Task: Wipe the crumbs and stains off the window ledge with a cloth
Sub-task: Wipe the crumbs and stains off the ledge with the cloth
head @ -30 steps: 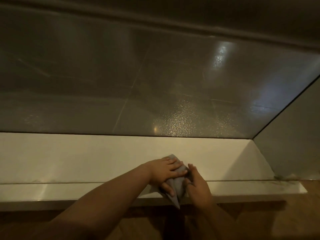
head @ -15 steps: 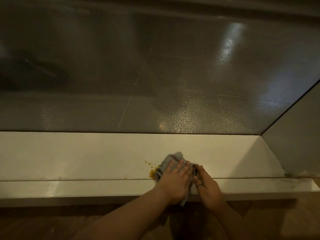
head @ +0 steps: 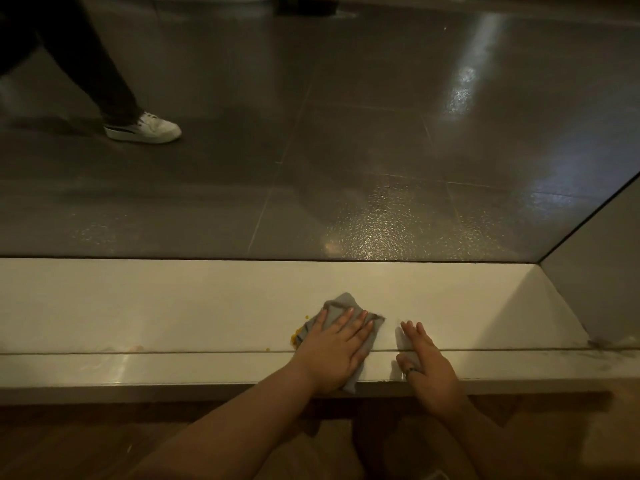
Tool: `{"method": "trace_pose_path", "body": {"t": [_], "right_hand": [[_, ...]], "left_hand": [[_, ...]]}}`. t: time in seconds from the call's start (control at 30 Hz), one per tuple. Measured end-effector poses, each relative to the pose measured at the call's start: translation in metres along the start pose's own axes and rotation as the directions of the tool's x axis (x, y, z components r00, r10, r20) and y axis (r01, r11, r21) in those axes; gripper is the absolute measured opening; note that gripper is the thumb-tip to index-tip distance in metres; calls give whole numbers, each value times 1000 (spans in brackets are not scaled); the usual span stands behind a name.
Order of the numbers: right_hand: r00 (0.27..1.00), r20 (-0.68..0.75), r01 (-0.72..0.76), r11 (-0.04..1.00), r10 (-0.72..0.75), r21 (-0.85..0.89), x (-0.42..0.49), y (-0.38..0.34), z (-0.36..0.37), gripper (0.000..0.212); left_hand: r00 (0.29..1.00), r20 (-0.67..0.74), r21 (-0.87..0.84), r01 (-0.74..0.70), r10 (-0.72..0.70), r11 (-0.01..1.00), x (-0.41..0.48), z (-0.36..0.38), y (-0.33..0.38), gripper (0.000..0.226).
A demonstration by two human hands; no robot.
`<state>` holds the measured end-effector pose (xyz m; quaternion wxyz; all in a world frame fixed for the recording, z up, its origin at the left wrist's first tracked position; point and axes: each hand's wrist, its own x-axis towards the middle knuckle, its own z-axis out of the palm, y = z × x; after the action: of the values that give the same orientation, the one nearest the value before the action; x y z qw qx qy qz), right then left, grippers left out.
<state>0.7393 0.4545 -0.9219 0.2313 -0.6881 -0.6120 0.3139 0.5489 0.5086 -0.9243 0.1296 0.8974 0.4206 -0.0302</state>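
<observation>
The crumpled grey cloth (head: 341, 308) is lying flat on the wide white window ledge (head: 173, 306), just right of the ledge's middle, its near corner hanging slightly over the front edge. The left hand (head: 334, 348) is pressing down on it, palm flat, fingers spread and pointing toward 12 to 1 o'clock; the hand is not closing around the fabric, only pinning it. Judgement: the flat palm is spreading pressure over the widest patch, which suits scrubbing a stain better than a pinch would.

The small orange-yellow crumbs (head: 296, 336) are sitting at the cloth's 8 o'clock edge, touching it, and one stray crumb is lying on the thin seam line (head: 207, 352) running along the ledge. A faint pinkish smear (head: 136, 348) is showing farther off at 9 o'clock, by the same seam. Judgement: the cloth is lying beside the crumbs so it can gather them; the smear is not yet reached.

The right hand (head: 424, 363) is resting at the cloth's 3 o'clock, apart from it, fingers together and extended, empty. A dark ring is showing on one finger. Judgement: it is probably bracing the body or serving as a stop for swept crumbs.

Dark grime (head: 602, 346) is collecting in the corner, far out at 3 o'clock. Beyond the ledge at 12 o'clock, glass is showing a grey tiled floor (head: 346, 150), where another person's white shoe (head: 143, 128) is stepping at 10 o'clock.
</observation>
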Motion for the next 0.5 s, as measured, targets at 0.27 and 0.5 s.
{"method": "trace_pose_path", "body": {"t": [0.27,0.5], "right_hand": [[1000,10,-14,998,14,54,-2,0,-5,60],[1000,9,-29,998,29,52,-5,-4,-3,60]], "left_hand": [[1000,22,-19,-4,4,1000,-14,-7,-26,54],[1000,-20,-77,12,-14,997,-12,-20,-23,56]]}}
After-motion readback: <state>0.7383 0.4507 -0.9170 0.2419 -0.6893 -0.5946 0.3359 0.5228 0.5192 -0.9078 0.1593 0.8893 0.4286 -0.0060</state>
